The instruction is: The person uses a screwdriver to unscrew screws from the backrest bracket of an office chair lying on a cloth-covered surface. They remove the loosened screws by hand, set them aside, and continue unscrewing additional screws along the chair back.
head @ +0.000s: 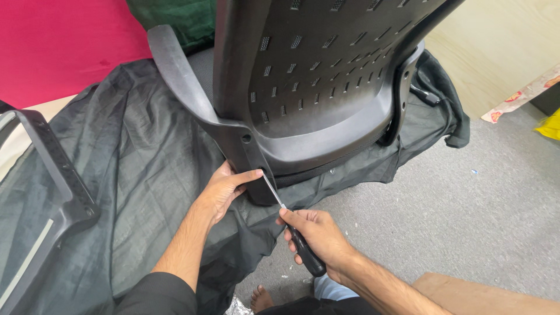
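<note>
- Our right hand (318, 233) has its fingers (297, 220) wrapped tight around the black handle of a slim screwdriver with a bright metal shaft (290, 224); the handle's butt sticks out below the fist, toward our wrist.
- The shaft runs up and away from those fingers, and its tip meets the lower edge of the black plastic chair back with rows of small slots (326, 64), right where the back joins its side bracket.
- Our left hand (224, 188) lies against that same black bracket (248, 154), just beside the tip. Its fingers (248, 175) are held together and pressed flat on the plastic rather than curled around anything; the thumb is hidden from us.
- The two sets of fingers sit near each other, with only the bare stretch of shaft between them.
- Just above the left fingers a small round screw hole (247, 139) shows in the bracket, and a curved grey plastic armrest (175, 70) sweeps up and away from there.
- Under the left forearm, and spreading out past those fingers on the far side, lies a crumpled sheet of thin black fabric (140, 151) on which the chair back stands.
- Well beyond the left fingers, at the edge of view, a second black frame piece with a ribbed edge (55, 169) rests on the same fabric.
- Beyond the right fingers the grey carpeted floor (466, 216) stretches out, flecked with small white scraps.
- Behind the right wrist sits a corner of brown cardboard (484, 294).
</note>
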